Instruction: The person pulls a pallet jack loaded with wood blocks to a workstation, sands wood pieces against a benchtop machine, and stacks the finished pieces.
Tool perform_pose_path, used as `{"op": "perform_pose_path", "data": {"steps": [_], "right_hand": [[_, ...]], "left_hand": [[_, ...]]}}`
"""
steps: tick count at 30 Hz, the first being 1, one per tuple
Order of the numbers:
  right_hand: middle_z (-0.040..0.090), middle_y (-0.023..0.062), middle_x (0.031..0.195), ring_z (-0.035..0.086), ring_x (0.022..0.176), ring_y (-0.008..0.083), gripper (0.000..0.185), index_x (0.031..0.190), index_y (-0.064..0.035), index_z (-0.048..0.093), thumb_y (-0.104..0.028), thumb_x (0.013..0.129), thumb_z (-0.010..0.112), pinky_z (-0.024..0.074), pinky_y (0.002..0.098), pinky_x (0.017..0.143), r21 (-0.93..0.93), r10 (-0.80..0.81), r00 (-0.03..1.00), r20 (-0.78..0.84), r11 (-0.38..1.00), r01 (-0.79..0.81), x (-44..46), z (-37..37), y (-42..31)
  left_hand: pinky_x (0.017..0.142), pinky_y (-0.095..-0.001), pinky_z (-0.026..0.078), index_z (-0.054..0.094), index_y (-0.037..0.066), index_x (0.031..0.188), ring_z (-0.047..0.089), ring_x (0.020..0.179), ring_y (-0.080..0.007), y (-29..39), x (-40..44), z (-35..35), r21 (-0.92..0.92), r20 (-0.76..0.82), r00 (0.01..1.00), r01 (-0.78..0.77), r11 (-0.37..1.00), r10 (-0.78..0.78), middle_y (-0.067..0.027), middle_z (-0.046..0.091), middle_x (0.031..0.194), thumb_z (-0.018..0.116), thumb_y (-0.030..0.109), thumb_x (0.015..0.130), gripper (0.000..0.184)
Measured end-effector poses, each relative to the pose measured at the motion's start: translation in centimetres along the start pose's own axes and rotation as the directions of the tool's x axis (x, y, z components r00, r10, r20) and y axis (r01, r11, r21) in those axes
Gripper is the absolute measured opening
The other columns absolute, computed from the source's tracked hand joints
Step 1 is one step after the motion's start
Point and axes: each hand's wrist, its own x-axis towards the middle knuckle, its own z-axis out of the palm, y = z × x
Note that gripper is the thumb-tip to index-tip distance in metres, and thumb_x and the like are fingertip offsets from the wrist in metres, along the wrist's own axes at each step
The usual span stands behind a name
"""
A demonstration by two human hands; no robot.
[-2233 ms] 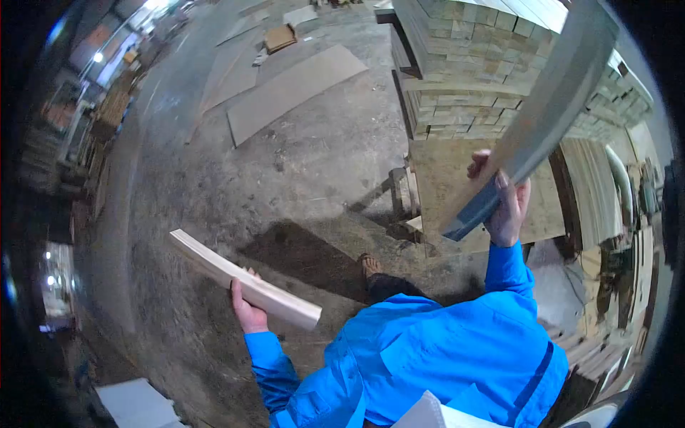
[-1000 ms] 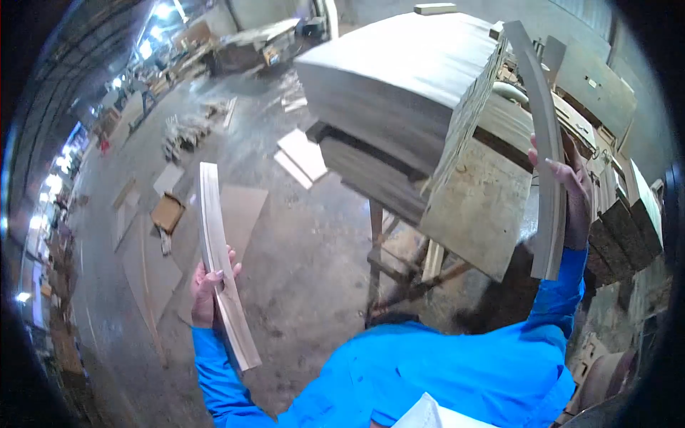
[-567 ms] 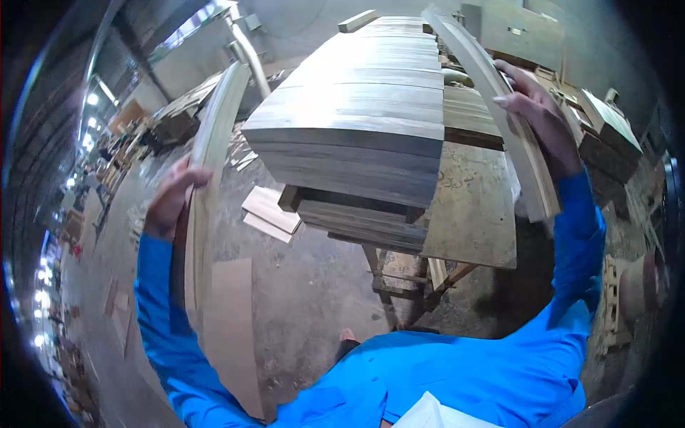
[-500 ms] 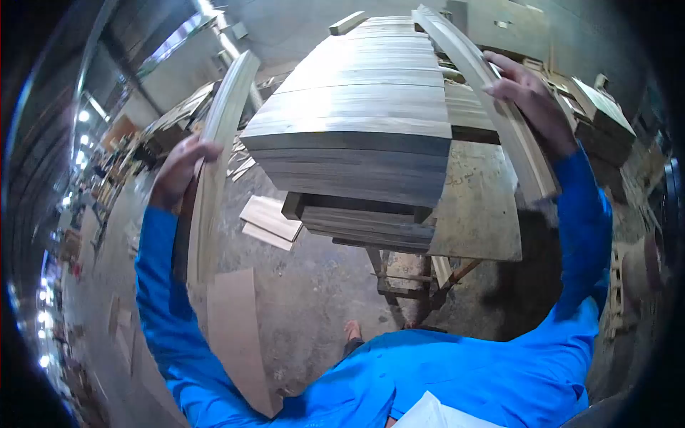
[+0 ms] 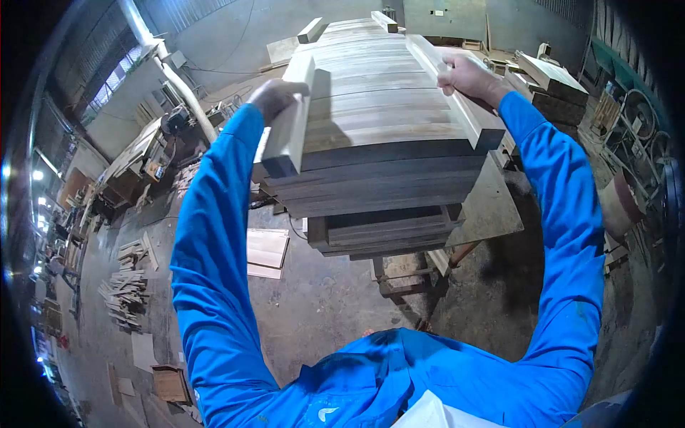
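A stack of pale wooden boards (image 5: pixel 371 96) stands in front of me, its end faces toward me. My left hand (image 5: pixel 277 98) is closed around a wooden strip (image 5: pixel 291 128) at the stack's left edge, thumb side hidden. On the opposite edge, my right hand (image 5: pixel 467 78) grips a second wooden strip (image 5: pixel 457 100) from its outer side. Both strips run lengthwise along the top of the boards; whether the left one fully touches them I cannot tell. Two short wooden blocks, a left one (image 5: pixel 310 31) and a right one (image 5: pixel 384 22), lie at the far end.
Under the stack is a worn panel (image 5: pixel 489 207) on a metal stand (image 5: pixel 407 274). Loose boards (image 5: pixel 267 251) lie on the floor at left, with scrap strips (image 5: pixel 125 296) farther out. Another board pile (image 5: pixel 553 82) stands at back right, near a wheeled machine (image 5: pixel 635 121).
Both hands have moved inward, bringing the strips from beside and above the stack onto its left and right edges. My view has shifted, showing more of the far wall.
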Motion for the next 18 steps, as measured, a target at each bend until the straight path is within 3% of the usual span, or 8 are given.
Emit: {"op": "perform_pose_path", "data": {"steps": [1,2,4,7,10,12,14,18], "right_hand": [[0.071,0.0116,0.08,0.067,0.076,0.0193,0.025,0.091,0.0025,0.069,-0.019,0.079,0.069,0.0524,0.0331,0.073,-0.13,0.001,1.0,-0.026,0.991,-0.005,0.0,0.5,0.2],[0.071,0.012,0.084,0.066,0.078,0.0201,0.03,0.096,0.0034,0.068,-0.021,0.078,0.069,0.0524,0.034,0.074,-0.089,0.081,0.997,-0.008,0.993,-0.081,-0.7,1.3,0.7],[0.069,0.011,0.085,0.066,0.078,0.02,0.033,0.101,0.0041,0.068,-0.021,0.079,0.069,0.0522,0.0347,0.075,-0.046,-0.008,1.0,-0.027,0.999,0.007,-0.6,1.7,1.4],[0.068,0.0103,0.092,0.065,0.088,0.0179,0.045,0.12,0.0068,0.065,-0.018,0.082,0.069,0.0514,0.0342,0.084,-0.079,0.129,0.989,0.076,0.989,-0.123,-0.9,0.4,0.8],[0.069,0.0148,0.099,0.065,0.095,0.0211,0.048,0.121,0.008,0.065,-0.019,0.082,0.07,0.0506,0.0353,0.089,-0.136,0.132,0.99,0.051,0.983,-0.124,-0.9,0.3,0.4],[0.07,0.018,0.107,0.065,0.102,0.0234,0.051,0.123,0.0089,0.066,-0.021,0.081,0.07,0.0498,0.0366,0.092,-0.167,0.124,0.991,0.05,0.979,-0.114,0.0,0.6,1.6],[0.066,0.0116,0.082,0.063,0.081,0.0202,0.028,0.091,0.0038,0.067,-0.02,0.077,0.069,0.0506,0.0372,0.077,-0.172,0.023,0.999,-0.029,0.985,-0.028,1.4,1.0,3.3],[0.065,0.0091,0.073,0.063,0.074,0.0178,0.023,0.085,0.0024,0.068,-0.02,0.078,0.069,0.0502,0.036,0.072,-0.102,0.073,0.997,0.02,0.992,-0.071,1.0,0.8,2.0]], "left_hand": [[0.059,-0.0385,0.054,0.069,0.0,0.101,0.064,0.065,-0.0184,0.1,0.1,0.5,0.035,0.009,1.0,0.02,0.999,-0.02,-0.0088,0.067,0.084,0.077,0.028,0.088,0.032],[0.062,-0.0377,0.055,0.067,-0.001,0.107,0.064,0.068,-0.0188,0.3,0.1,0.7,0.074,0.017,0.999,0.04,0.996,-0.042,-0.0076,0.065,0.084,0.078,0.026,0.089,0.035],[0.071,-0.0354,0.057,0.063,-0.003,0.117,0.067,0.081,-0.0198,0.2,-0.6,-0.2,0.095,0.065,0.998,0.018,0.995,-0.024,-0.0084,0.064,0.09,0.08,0.033,0.089,0.048],[0.081,-0.0336,0.056,0.052,-0.001,0.14,0.065,0.103,-0.0162,-0.1,-3.6,-0.6,-0.022,-0.023,0.999,-0.023,1.0,0.022,-0.0107,0.064,0.119,0.082,0.039,0.089,0.072],[0.082,-0.0345,0.057,0.044,0.0,0.149,0.065,0.102,-0.016,-0.6,-4.4,0.6,-0.019,0.079,0.992,-0.096,0.995,0.097,-0.0099,0.063,0.122,0.083,0.037,0.089,0.08],[0.082,-0.0332,0.057,0.043,-0.001,0.15,0.066,0.096,-0.0156,-2.2,-4.1,2.6,-0.002,-0.043,0.954,-0.297,0.955,0.297,-0.0098,0.064,0.121,0.082,0.027,0.086,0.079],[0.086,-0.0321,0.056,0.044,-0.001,0.149,0.065,0.094,-0.0159,-0.6,-5.2,2.5,0.105,-0.033,0.984,-0.17,0.98,0.174,-0.0094,0.065,0.117,0.078,0.02,0.081,0.079],[0.085,-0.0315,0.054,0.05,0.0,0.145,0.064,0.089,-0.0156,0.0,-6.4,2.3,0.132,-0.076,0.979,-0.176,0.976,0.187,-0.0076,0.065,0.108,0.074,0.018,0.078,0.074]]}}
